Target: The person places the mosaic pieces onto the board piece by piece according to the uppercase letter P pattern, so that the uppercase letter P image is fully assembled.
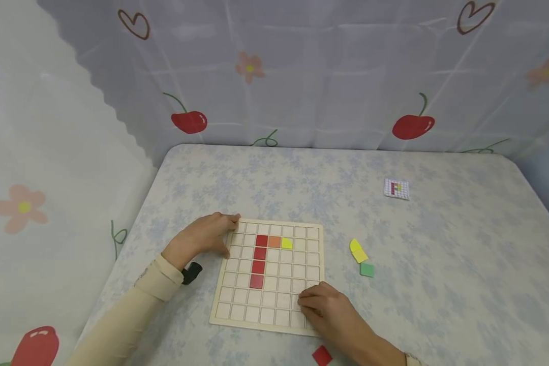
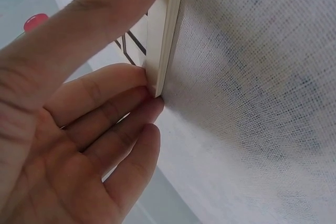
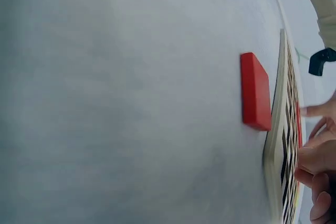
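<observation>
A square wooden grid board lies on the table. My left hand holds it at its far left corner, with the thumb on the left side and the fingertips at the corner. Several red tiles form a column on the board, with an orange tile and a yellow tile beside the top one. My right hand is over the board's near right part, its fingers bent towards the thumb; whether anything is between them is hidden. Just off the near edge lies a loose red tile.
Right of the board lie yellow pieces, one with a rounded edge, and a green square tile. Farther back is a small card printed with a coloured grid. A patterned curtain hangs behind the table.
</observation>
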The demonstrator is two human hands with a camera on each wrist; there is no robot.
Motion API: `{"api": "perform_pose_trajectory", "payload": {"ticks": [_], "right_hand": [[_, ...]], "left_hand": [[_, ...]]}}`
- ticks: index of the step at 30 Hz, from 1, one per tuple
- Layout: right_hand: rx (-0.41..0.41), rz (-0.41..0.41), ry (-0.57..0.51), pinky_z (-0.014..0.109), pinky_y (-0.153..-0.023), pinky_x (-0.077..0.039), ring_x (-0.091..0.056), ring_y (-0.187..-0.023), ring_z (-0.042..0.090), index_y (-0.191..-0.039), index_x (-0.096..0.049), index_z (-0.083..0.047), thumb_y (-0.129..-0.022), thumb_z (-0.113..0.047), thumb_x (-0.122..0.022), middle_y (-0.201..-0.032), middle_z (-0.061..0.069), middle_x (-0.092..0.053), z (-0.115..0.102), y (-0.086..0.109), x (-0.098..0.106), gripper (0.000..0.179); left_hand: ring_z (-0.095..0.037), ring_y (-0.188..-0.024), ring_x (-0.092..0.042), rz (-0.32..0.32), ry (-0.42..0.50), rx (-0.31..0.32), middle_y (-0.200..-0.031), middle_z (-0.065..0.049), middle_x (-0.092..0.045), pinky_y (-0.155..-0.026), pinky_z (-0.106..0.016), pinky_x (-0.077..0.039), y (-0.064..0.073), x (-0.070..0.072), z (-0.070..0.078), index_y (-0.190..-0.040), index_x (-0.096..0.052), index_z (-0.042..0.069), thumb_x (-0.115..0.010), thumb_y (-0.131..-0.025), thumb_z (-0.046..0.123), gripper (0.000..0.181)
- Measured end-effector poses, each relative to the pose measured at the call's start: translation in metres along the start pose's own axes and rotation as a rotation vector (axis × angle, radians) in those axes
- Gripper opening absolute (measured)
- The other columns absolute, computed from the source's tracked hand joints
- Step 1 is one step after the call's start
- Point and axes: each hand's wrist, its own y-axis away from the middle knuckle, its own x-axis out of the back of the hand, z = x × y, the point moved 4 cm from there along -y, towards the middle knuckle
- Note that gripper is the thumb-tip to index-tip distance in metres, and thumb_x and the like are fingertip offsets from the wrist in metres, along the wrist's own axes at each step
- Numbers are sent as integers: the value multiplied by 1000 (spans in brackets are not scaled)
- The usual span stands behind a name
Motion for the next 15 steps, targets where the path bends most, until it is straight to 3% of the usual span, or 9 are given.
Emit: {"api": "perform_pose_trajectory", "payload": {"ticks": [3, 8, 15], "right_hand": [[-4, 24, 10, 15, -73, -54, -62, -89, 9, -91, -79, -10, -79, 1, -78, -97, -6, -69, 3, 13, 8, 17], [21, -38, -14, 14, -70, -53, -61, -90, 10, -95, -79, -9, -79, 0, -79, -100, -5, -68, 4, 32, 18, 18], [171, -147, -234, 9, -72, -50, -62, -90, 10, -98, -77, -5, -80, 5, -77, -100, 2, -70, 2, 53, 13, 21]], "left_hand": [[-39, -125, -53, 1, -9, -5, -149, -18, -44, -90, -44, -54, -1, 0, -1, -126, -66, 1, -91, -69, 22, 65], [-39, -125, -52, -4, -17, 0, -149, -18, -44, -92, -44, -53, -2, 0, -1, -127, -65, 0, -91, -70, 22, 67], [-38, -126, -51, -8, -12, 21, -150, -16, -43, -94, -45, -52, -1, -1, 1, -129, -64, 0, -90, -70, 21, 67]]}}
